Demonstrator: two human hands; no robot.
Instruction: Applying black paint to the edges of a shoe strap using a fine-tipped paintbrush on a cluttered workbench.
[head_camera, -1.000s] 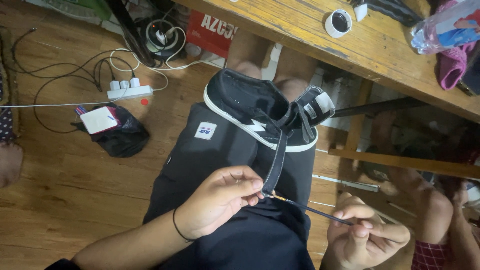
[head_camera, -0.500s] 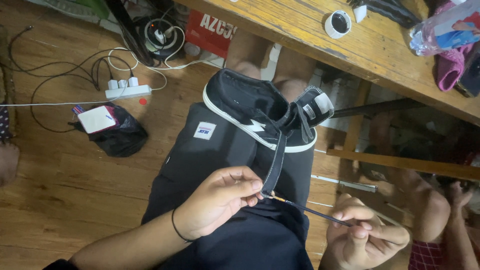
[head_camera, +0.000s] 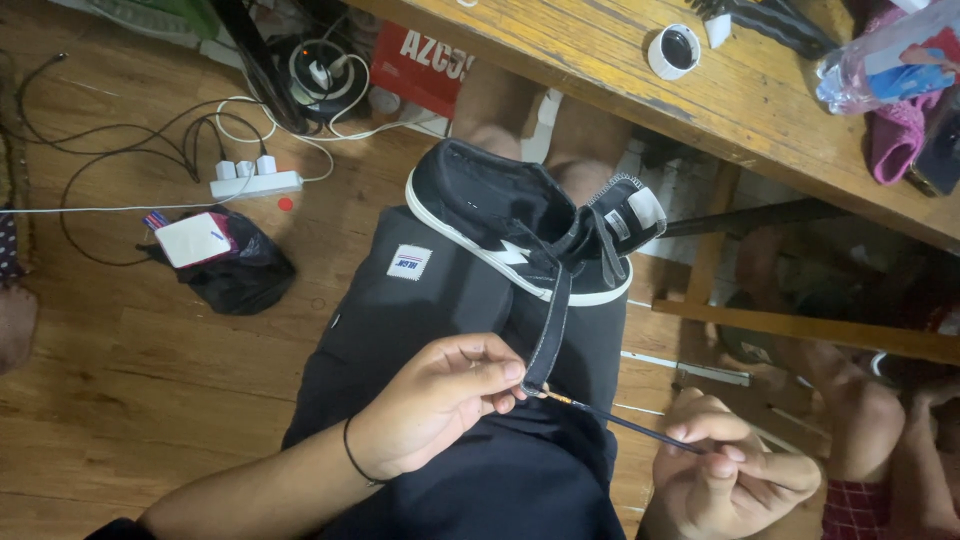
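Left hand pinches the strap end of the black shoe resting on the lap; right hand grasps a thin brush. A slack pinch could let the strap slip, smearing the shorts.

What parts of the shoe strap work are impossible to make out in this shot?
Head view only:
- Tip of the thin tool where it meets the strap end: too small, covered by the left hand fingertips.
- Tool's rear end: buried in the right hand, itself cut by the bottom edge.
- Shoe sole and far side: turned away, resting on the lap.
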